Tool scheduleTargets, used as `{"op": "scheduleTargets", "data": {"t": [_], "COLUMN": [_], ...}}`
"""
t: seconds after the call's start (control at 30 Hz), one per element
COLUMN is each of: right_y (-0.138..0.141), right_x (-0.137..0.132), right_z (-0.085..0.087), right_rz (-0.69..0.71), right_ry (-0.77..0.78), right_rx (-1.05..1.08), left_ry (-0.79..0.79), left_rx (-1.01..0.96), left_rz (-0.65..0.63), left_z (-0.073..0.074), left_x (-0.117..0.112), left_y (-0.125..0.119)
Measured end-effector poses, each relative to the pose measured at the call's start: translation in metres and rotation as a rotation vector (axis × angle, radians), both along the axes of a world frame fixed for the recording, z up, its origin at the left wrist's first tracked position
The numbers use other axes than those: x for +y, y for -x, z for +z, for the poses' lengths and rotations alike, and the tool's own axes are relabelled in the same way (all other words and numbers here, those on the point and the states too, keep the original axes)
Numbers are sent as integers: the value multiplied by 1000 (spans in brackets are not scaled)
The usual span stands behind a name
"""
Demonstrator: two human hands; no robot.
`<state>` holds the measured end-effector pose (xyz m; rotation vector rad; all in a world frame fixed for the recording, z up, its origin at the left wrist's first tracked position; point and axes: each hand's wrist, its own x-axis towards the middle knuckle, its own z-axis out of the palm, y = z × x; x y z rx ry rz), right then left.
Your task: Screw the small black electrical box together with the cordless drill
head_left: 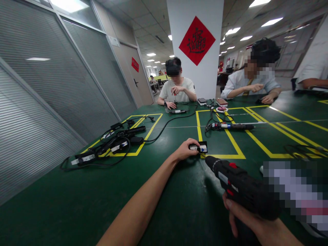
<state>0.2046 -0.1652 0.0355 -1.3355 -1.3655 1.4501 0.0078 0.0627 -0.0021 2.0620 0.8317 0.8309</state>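
Note:
My left hand (187,149) is closed around a small black and white box-shaped part (203,148) with a blue spot on it, held at the tabletop; its exact kind I cannot make out. A black cordless drill (238,186) with red accents is gripped in my right hand (244,213). Its chuck points left and away from me, toward the part. A thin bit seems to reach from the chuck to just below the part; whether it touches cannot be told. The drill's handle is mostly hidden by my fingers and the frame edge.
Yellow tape lines mark the green table (159,191). Black devices with cables (115,143) lie at the left. A pen-shaped electric tool (230,126) lies beyond the drill. A blurred-out object (297,191) is at the right. Two people (178,85) work across the table.

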Motion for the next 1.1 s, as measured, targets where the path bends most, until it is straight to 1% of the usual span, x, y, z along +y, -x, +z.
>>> {"op": "scheduleTargets", "data": {"t": [0.17,0.43,0.5,0.6,0.77,0.87,0.97,1.1], "right_y": [2,0,0,-1,-2,-4,-5,-4], "right_x": [0,2,2,2,4,4,4,5], "right_z": [1,4,3,3,2,1,0,-4], "right_rz": [3,52,66,75,61,88,86,78], "right_ry": [21,-25,-44,-33,-44,-47,-25,8], "right_rx": [-21,-18,-32,-34,-1,7,-34,-25], "left_ry": [7,-5,-3,-2,21,28,24,13], "left_rx": [20,11,11,-1,-22,-26,-29,-24], "left_rz": [20,29,23,3,-36,-50,-47,-40], "left_z": [1,-1,-1,-1,-1,0,0,0], "left_x": [-1,0,0,0,0,0,0,0], "left_y": [-1,-2,-1,0,2,3,2,1]}}
